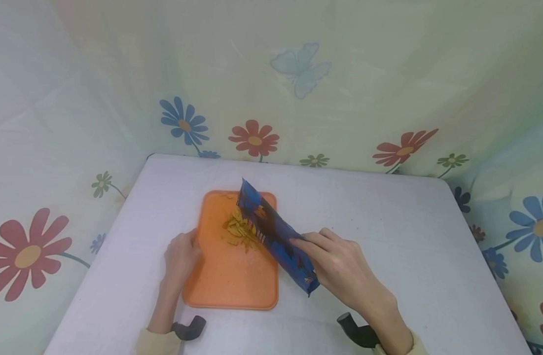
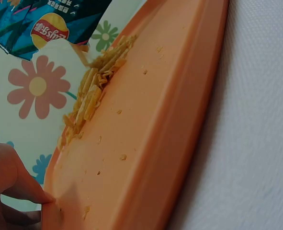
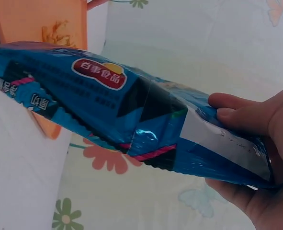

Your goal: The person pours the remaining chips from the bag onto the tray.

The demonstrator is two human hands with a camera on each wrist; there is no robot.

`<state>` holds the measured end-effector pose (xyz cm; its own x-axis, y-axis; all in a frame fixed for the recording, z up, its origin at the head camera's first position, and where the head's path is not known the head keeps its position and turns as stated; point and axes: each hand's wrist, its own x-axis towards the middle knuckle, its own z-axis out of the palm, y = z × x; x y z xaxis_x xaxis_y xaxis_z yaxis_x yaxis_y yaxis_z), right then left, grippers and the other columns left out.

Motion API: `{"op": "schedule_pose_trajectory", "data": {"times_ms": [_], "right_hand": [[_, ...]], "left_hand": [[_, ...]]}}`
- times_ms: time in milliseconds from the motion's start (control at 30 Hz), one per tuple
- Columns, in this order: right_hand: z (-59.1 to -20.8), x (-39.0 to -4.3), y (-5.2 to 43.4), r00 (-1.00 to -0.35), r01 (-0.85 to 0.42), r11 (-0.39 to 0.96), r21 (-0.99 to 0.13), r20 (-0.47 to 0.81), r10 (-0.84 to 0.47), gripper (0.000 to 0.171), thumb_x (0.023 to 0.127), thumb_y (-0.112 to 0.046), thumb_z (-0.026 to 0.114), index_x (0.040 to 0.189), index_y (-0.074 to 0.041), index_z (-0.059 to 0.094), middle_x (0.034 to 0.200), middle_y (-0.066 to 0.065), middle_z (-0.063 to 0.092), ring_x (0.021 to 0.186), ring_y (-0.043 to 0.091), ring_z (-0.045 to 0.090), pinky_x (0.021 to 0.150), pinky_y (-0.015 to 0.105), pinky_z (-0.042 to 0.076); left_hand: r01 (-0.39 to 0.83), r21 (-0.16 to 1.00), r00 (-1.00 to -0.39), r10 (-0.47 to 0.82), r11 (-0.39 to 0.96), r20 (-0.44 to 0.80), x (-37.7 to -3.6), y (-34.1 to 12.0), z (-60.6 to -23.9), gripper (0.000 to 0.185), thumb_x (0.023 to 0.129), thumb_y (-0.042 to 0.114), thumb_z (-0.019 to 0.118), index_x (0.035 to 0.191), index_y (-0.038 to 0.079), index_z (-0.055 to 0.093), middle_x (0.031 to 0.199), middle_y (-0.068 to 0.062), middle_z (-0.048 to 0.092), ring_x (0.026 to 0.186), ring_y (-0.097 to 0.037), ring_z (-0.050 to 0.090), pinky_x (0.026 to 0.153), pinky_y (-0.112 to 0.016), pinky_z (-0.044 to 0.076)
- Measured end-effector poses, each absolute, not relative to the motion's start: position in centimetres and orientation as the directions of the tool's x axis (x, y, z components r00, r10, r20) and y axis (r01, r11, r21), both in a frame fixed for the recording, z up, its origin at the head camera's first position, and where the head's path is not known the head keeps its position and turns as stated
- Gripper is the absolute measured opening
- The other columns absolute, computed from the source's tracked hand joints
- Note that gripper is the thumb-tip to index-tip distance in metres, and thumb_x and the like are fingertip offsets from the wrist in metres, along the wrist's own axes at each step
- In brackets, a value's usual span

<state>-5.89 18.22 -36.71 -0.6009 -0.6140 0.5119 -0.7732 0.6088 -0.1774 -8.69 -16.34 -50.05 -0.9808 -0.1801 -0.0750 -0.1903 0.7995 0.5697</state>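
Note:
An orange tray (image 1: 229, 276) lies on the white table (image 1: 386, 236), with a small heap of yellow chips (image 1: 241, 230) near its far half. My right hand (image 1: 342, 266) grips the bottom end of a blue chip bag (image 1: 275, 236), tilted with its open mouth down over the chips. The same bag (image 3: 131, 115) fills the right wrist view, fingers (image 3: 237, 112) curled round its sealed end. My left hand (image 1: 180, 256) holds the tray's left edge; its fingers (image 2: 16, 187) pinch the tray rim (image 2: 55, 201). Chips (image 2: 96, 91) and crumbs lie on the tray (image 2: 146, 143).
A floral cloth (image 1: 271, 88) with red and blue flowers hangs behind and to both sides of the table. Bare table surface spreads to the right of the tray. The table's front edge is near my wrists.

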Motion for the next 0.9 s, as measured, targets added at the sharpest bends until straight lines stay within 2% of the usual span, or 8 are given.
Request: {"op": "schedule_pose_trajectory", "data": {"times_ms": [367,900], "right_hand": [[-36.4,-5.84,18.02,-0.583,-0.796,0.58,-0.173,0.478,-0.658,0.041,0.072,0.008,0.084,0.108,-0.01,0.079,0.097,-0.001,0.075,0.082,0.012,0.065,0.058,0.02,0.052],[-35.94,-6.01,18.21,-0.575,-0.802,0.573,-0.171,0.483,-0.661,0.039,0.072,0.008,0.085,0.106,-0.01,0.08,0.095,0.0,0.075,0.08,0.013,0.066,0.058,0.02,0.052]], "left_hand": [[-0.197,0.576,-0.98,-0.184,0.794,-0.083,-8.68,-16.38,-50.12,0.044,0.095,-0.002,0.052,0.137,-0.006,0.061,0.078,-0.012,0.062,0.062,-0.02,0.049,0.054,-0.03,0.04],[-0.192,0.586,-0.981,-0.173,0.787,-0.089,-8.78,-16.44,-49.96,0.04,0.094,-0.002,0.055,0.133,-0.005,0.064,0.067,-0.006,0.053,0.057,-0.017,0.048,0.051,-0.029,0.038]]}}
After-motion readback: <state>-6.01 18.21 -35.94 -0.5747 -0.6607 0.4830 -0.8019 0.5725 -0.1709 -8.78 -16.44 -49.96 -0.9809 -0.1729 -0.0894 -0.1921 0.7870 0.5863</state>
